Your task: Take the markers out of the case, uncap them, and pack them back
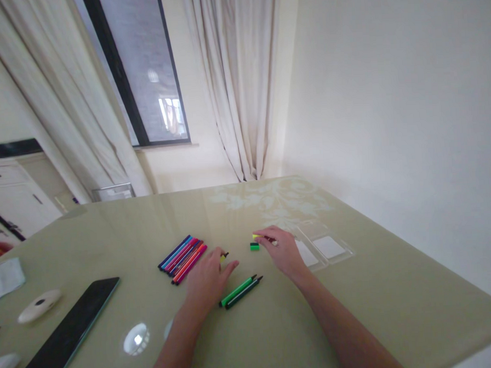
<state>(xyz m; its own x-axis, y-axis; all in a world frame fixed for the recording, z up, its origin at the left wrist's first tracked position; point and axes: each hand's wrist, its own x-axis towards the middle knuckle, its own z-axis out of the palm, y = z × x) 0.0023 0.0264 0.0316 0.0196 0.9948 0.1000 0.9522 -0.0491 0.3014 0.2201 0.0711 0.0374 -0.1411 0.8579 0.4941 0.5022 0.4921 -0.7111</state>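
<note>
My left hand [207, 275] grasps a mostly hidden yellow pen [223, 258], dark tip bare, while my right hand [279, 248] pinches a yellow cap [255, 237] beside the green caps [254, 247]; a light pinch, tip kept clear, should serve best. Two green pens [238, 291] lie uncapped near my left wrist, on a glossy surface [294, 335] before a window [144, 63] and pale curtains [240, 74].

Yellow marker [223, 257], cap [255, 237] in hands [282, 250]

Head view, facing forward — and down, across the table [278, 341]
</note>
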